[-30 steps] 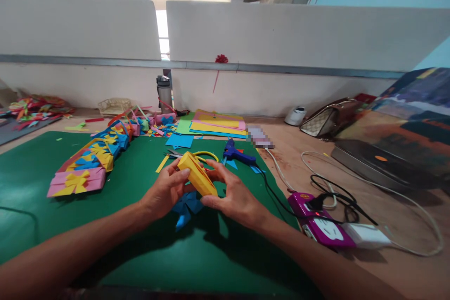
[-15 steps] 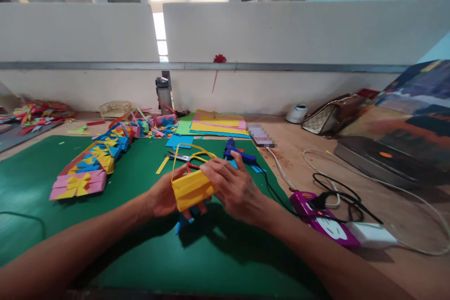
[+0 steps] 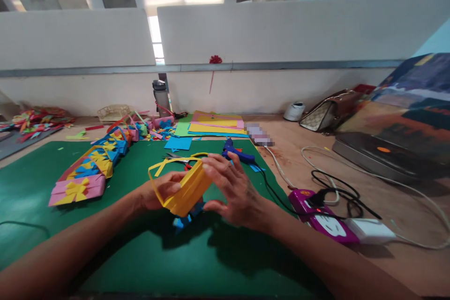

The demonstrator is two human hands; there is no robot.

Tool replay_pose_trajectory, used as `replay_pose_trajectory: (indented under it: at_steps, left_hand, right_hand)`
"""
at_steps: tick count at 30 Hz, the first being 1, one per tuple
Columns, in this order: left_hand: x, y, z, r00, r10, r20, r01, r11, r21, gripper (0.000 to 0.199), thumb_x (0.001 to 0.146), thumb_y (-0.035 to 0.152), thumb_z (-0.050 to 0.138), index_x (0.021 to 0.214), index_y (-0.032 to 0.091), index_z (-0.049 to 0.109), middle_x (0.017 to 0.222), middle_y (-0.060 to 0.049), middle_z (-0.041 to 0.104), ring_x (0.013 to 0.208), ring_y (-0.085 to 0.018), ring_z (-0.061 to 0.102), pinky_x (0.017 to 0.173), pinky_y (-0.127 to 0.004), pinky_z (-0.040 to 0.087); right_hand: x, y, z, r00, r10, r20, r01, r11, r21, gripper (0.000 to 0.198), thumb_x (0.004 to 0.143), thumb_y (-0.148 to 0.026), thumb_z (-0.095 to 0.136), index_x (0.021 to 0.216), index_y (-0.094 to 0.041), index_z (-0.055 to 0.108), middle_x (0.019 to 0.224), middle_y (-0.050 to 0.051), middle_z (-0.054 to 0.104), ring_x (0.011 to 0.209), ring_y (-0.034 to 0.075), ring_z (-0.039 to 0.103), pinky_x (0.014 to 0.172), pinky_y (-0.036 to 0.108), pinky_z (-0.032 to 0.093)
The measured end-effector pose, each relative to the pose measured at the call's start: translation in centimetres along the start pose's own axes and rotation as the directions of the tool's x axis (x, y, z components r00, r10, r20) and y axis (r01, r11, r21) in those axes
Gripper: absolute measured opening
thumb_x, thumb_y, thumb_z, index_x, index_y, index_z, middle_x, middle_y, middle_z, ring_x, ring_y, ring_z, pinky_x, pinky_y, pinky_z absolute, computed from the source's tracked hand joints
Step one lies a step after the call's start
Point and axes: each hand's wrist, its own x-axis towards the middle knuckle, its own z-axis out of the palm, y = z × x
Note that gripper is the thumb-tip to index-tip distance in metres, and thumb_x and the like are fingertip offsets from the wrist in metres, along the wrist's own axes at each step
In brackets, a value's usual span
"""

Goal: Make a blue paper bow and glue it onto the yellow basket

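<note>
A small yellow paper basket (image 3: 190, 190) with a thin strip handle is tilted up to the right over the green mat. Its left part is gripped by my left hand (image 3: 160, 191), whose thumb lies on the near face while other fingers are hidden behind. My right hand (image 3: 234, 192) has its fingertips on the basket's upper right end, the thumb spread lower down. Blue paper pieces (image 3: 188, 218) lie on the mat beneath. Just beyond are scissors (image 3: 177, 158), with handles partly hidden, and a blue glue gun (image 3: 237, 153).
Finished-looking paper baskets with bows (image 3: 77, 190) line the mat's left side. Coloured paper sheets (image 3: 216, 124), scraps and a bottle (image 3: 161, 98) stand behind. At right lie a purple power strip (image 3: 321, 218), cables, a dark case (image 3: 374, 157) and a bag (image 3: 326, 112).
The yellow basket has turned, its right end rising and its handle swinging left. My left thumb now shows on its near face; my right thumb has spread downward.
</note>
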Motion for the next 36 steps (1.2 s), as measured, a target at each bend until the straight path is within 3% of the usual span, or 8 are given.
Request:
replay_pose_trajectory:
  at_steps: [2, 6, 13, 18, 30, 36]
  left_hand:
    - [0.0, 0.2, -0.7, 0.999, -0.025, 0.035, 0.025, 1.000, 0.019, 0.062, 0.053, 0.038, 0.080, 0.107, 0.013, 0.063, 0.092, -0.011, 0.069, 0.075, -0.023, 0.067, 0.063, -0.032, 0.055]
    - [-0.3, 0.1, -1.4, 0.997, -0.025, 0.076, 0.016, 0.993, 0.120, 0.064, 0.054, 0.032, 0.080, 0.113, 0.018, 0.059, 0.095, -0.009, 0.066, 0.078, -0.023, 0.064, 0.064, -0.033, 0.054]
    - [-0.5, 0.9, -0.2, 0.997, 0.082, 0.017, -0.081, 0.889, 0.451, 0.063, 0.053, 0.031, 0.079, 0.112, 0.018, 0.061, 0.089, -0.003, 0.063, 0.077, -0.017, 0.054, 0.067, -0.023, 0.044]
    - [-0.1, 1.3, 0.9, 0.994, 0.070, 0.083, -0.099, 0.898, 0.428, 0.058, 0.058, 0.032, 0.076, 0.113, 0.023, 0.061, 0.110, -0.004, 0.060, 0.100, -0.022, 0.052, 0.086, -0.027, 0.039]
    - [-0.3, 1.1, 1.2, 0.994, 0.057, 0.097, -0.100, 0.847, 0.521, 0.051, 0.063, 0.036, 0.074, 0.110, 0.021, 0.064, 0.096, -0.005, 0.064, 0.088, -0.022, 0.056, 0.075, -0.028, 0.044]
    - [-0.4, 1.2, 1.0, 0.992, 0.069, 0.106, -0.113, 0.858, 0.501, 0.051, 0.062, 0.034, 0.076, 0.109, 0.019, 0.062, 0.102, -0.007, 0.064, 0.097, -0.025, 0.057, 0.083, -0.032, 0.043]
  right_hand:
    - [-0.1, 0.0, 0.1, 0.993, 0.088, -0.073, -0.084, 0.995, 0.046, 0.068, 0.087, -0.052, 0.047, 0.138, -0.011, 0.027, 0.124, 0.020, 0.054, 0.123, 0.031, 0.043, 0.102, 0.053, 0.028]
    - [-0.3, -0.2, 0.5, 0.969, 0.215, -0.125, -0.200, 0.972, 0.122, 0.060, 0.088, -0.045, 0.049, 0.136, -0.013, 0.032, 0.121, 0.019, 0.056, 0.118, 0.031, 0.048, 0.097, 0.050, 0.039]
    - [-0.3, -1.1, 0.6, 0.975, 0.184, -0.123, -0.159, 0.969, 0.187, 0.050, 0.090, -0.040, 0.048, 0.131, -0.013, 0.041, 0.119, 0.017, 0.057, 0.114, 0.028, 0.050, 0.094, 0.047, 0.044]
    - [-0.2, -1.3, 0.4, 0.983, 0.142, -0.120, -0.121, 0.978, 0.170, 0.035, 0.090, -0.028, 0.051, 0.122, -0.016, 0.047, 0.117, 0.015, 0.057, 0.113, 0.025, 0.051, 0.093, 0.045, 0.043]
    - [-0.5, -1.2, 0.4, 0.987, -0.007, -0.160, -0.007, 0.996, -0.087, 0.030, 0.087, -0.012, 0.050, 0.115, -0.021, 0.051, 0.117, 0.016, 0.059, 0.115, 0.025, 0.053, 0.094, 0.047, 0.040]
    - [-0.2, -0.7, 0.3, 0.984, 0.132, -0.118, -0.137, 0.990, -0.034, 0.026, 0.090, -0.024, 0.048, 0.112, -0.012, 0.055, 0.109, 0.018, 0.064, 0.109, 0.026, 0.056, 0.093, 0.047, 0.040]
